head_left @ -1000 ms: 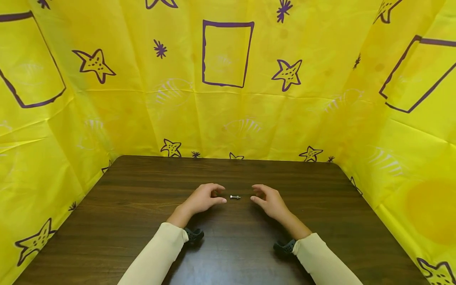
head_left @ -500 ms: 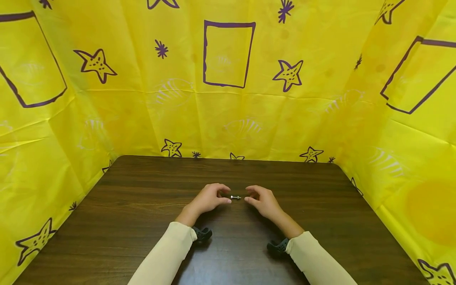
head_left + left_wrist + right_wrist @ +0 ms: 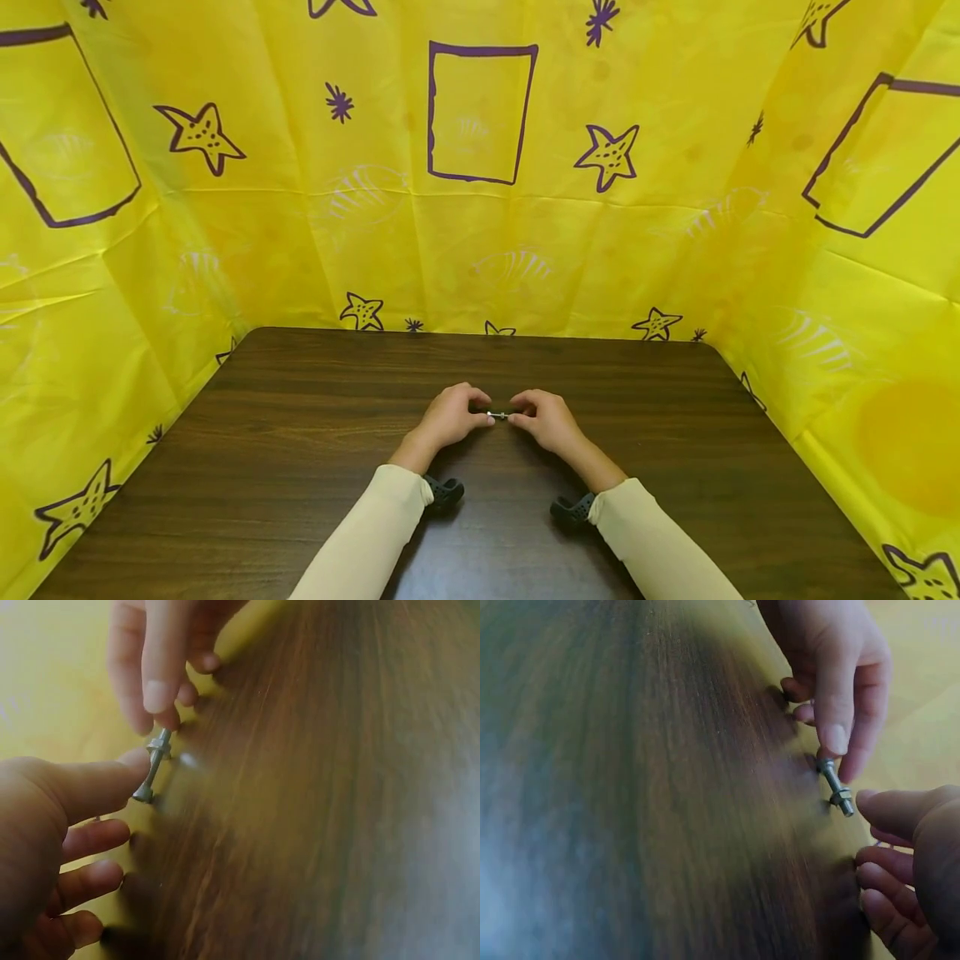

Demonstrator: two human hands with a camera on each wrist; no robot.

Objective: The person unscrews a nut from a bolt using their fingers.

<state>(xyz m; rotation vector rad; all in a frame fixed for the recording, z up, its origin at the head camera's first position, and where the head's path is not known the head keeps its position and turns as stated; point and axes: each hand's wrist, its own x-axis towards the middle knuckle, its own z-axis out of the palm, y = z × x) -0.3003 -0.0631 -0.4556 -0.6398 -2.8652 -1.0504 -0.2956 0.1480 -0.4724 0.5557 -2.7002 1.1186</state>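
A small metal bolt [image 3: 497,415] with a nut [image 3: 841,796] threaded near its end lies on the dark wooden table [image 3: 465,533], its head toward the left. My left hand [image 3: 450,414] comes in from the left, thumb and fingers parted, the thumb tip right at the bolt's head [image 3: 142,794]. From the other side my right hand [image 3: 551,421] reaches toward the threaded end, its thumb [image 3: 877,806] just short of it in the right wrist view. Fingers of both hands curve loosely around the two ends, and neither grips the bolt.
Yellow cloth [image 3: 480,250] printed with purple stars and frames surrounds the table at the back and sides. Each wrist wears a dark perforated strap [image 3: 447,493] below a cream sleeve [image 3: 375,525].
Both hands have moved inward toward each other, closing in on the bolt from either side. The bolt stays at about the same place on the table.
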